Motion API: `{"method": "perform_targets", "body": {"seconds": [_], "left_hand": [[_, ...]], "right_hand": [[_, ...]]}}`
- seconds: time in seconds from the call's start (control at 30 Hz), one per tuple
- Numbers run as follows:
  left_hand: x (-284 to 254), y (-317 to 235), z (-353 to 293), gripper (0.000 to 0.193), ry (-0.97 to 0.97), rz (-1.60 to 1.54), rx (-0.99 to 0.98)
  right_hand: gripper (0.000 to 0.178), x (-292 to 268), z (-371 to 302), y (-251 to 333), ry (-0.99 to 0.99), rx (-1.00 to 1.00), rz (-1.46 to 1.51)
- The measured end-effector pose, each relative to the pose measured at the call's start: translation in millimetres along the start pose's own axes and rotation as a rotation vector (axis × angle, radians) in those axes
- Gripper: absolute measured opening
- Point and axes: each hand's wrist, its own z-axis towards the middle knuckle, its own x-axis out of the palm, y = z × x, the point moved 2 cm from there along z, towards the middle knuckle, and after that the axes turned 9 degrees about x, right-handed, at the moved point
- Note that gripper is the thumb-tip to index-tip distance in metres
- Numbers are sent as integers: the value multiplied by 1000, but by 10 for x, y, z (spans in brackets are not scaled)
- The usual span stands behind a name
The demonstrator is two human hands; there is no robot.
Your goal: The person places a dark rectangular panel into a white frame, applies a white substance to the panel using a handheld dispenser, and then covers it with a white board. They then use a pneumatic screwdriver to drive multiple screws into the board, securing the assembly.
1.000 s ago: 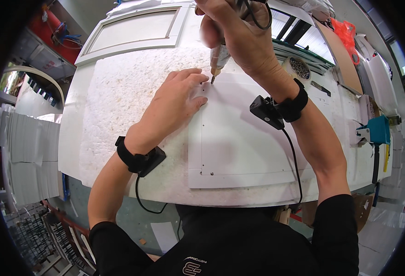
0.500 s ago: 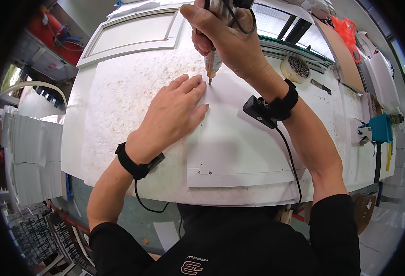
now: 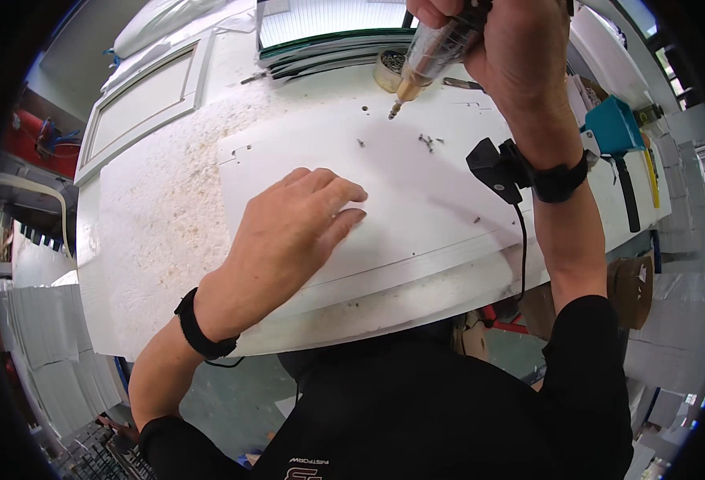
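We noted a white panel (image 3: 312,144), dark grey screws (image 3: 428,142), and a driver (image 3: 442,46) with a pale body and amber nose. We recorded a white foam sheet (image 3: 148,232) speckled tan, a teal object (image 3: 613,126), a yellow strip (image 3: 652,178), black wrist straps (image 3: 560,181), a black shirt (image 3: 424,392) and finely striped glass (image 3: 328,16).

A power screwdriver (image 3: 436,52) with a clear barrel and tan nose slants at top centre-right, bit pointing down-left. A white panel (image 3: 400,184) lies flat across the middle, small screws (image 3: 429,144) scattered on it.
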Motion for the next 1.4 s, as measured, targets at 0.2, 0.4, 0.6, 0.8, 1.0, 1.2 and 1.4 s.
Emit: {"method": "perform_targets", "body": {"seconds": [0.2, 0.4, 0.6, 0.8, 1.0, 1.2, 1.4], "left_hand": [[612, -424, 577, 19, 53, -103, 119], [1037, -619, 850, 16, 123, 28, 133], [1146, -617, 877, 12, 228, 162, 133], [1087, -739, 818, 13, 284, 288, 326], [1044, -686, 773, 15, 173, 171, 334], [902, -542, 746, 13, 117, -52, 71], [913, -760, 562, 16, 154, 16, 152]], "right_hand": [[38, -713, -533, -11, -173, 102, 126], [28, -1185, -849, -232, -220, -56, 140], [26, -1349, -1025, -271, -232, -67, 89], [28, -1428, -1103, -294, -170, -108, 141], [28, -1236, -1030, -208, -203, -125, 144], [28, -1232, -1051, -178, -227, -111, 113], [27, -1371, -1160, -209, -231, -119, 135]]}}
